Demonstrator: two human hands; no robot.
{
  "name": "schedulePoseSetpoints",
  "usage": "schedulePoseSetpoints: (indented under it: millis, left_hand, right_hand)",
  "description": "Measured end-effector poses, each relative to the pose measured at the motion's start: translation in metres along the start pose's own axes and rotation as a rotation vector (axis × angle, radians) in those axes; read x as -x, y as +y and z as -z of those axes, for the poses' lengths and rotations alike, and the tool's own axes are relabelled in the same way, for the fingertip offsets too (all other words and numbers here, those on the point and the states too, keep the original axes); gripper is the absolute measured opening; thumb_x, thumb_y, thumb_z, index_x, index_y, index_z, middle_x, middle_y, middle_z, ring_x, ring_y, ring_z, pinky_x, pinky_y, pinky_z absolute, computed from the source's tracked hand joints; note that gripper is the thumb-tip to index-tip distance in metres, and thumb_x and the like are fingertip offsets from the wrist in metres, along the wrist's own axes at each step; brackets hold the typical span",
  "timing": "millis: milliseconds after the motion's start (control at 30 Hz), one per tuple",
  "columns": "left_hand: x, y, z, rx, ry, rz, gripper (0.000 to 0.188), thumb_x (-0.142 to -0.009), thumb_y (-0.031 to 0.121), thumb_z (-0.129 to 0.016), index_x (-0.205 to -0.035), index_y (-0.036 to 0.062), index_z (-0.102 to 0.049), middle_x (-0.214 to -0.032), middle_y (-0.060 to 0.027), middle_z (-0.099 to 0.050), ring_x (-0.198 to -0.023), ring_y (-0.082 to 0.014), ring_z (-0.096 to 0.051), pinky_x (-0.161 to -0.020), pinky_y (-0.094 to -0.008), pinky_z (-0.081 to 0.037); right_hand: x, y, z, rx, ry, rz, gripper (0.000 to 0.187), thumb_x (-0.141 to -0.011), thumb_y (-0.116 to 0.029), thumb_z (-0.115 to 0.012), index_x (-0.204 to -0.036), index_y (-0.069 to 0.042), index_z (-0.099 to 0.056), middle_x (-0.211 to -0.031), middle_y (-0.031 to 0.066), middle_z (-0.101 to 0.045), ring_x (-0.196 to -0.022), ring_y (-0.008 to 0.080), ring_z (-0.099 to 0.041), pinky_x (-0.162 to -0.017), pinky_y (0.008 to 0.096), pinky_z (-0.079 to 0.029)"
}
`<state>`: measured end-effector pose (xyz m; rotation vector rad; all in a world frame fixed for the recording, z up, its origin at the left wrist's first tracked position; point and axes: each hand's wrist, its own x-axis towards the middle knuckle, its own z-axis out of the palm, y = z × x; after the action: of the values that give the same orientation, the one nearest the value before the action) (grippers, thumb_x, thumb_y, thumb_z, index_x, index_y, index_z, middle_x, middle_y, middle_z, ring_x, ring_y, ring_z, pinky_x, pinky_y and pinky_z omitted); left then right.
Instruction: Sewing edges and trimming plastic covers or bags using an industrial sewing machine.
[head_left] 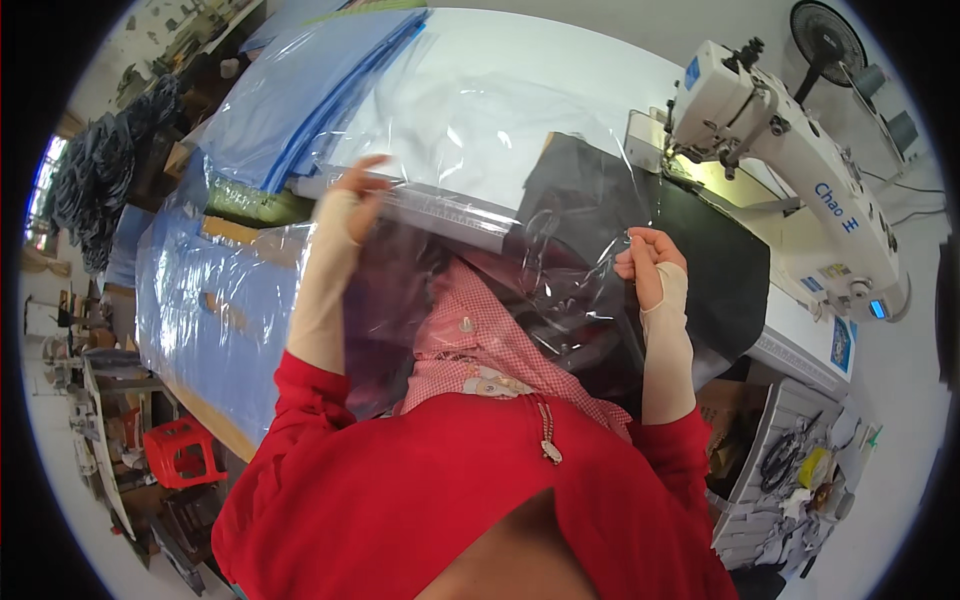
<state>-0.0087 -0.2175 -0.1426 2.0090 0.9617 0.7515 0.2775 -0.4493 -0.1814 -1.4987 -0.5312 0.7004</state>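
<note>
While the right hand (652, 265) pinches it, clear plastic sheeting (565, 255) spreads leftward.

Blk fan (828, 45), top rt corner. Dk grey cloth (100, 165), bunched in a big mass, is far lt; bright window (45, 185) just beside it. Red plastic stool (185, 452) stands lower lt. Lower rt: yellow item (816, 467), kind unclear, amid misc. scraps (775, 535).

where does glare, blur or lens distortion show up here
Head view: bright glare streaks the clear plastic sheet; head view: the left hand looks motion-blurred, the right hand sharper; head view: fisheye distortion bows the white table's far edge, and the picture's corners go black.
</note>
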Motion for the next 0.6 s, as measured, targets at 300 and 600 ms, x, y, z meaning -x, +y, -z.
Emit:
schedulePoseSetpoints:
  millis: [300,600]
  left_hand:
    - [-0.017,-0.039,0.045,-1.054,0.345,-0.051,0.044,-0.072,0.006,-0.058,-0.116,0.0105,-0.052,-0.121,-0.0233,-0.047,-0.108,-0.0372,-0.049,-0.093,-0.0412,-0.04]
    - [-0.032,0.04,-0.13,-0.721,-0.123,-0.505,0.068,-0.08,0.054,-0.05,-0.135,0.0163,-0.034,-0.136,-0.0224,-0.031,-0.128,-0.0371,-0.027,-0.103,-0.0532,-0.019]
  right_hand:
    - [0.002,0.005,0.005,-0.138,0.039,0.042,0.008,-0.081,-0.004,-0.049,-0.082,0.001,-0.054,-0.072,0.0095,-0.059,-0.063,0.0126,-0.057,-0.062,0.0225,-0.047]
    - [0.035,-0.021,0.016,-0.029,-0.113,0.319,0.007,-0.082,-0.002,-0.05,-0.078,0.0,-0.055,-0.096,0.0075,-0.058,-0.082,0.0117,-0.05,-0.079,0.0225,-0.038]
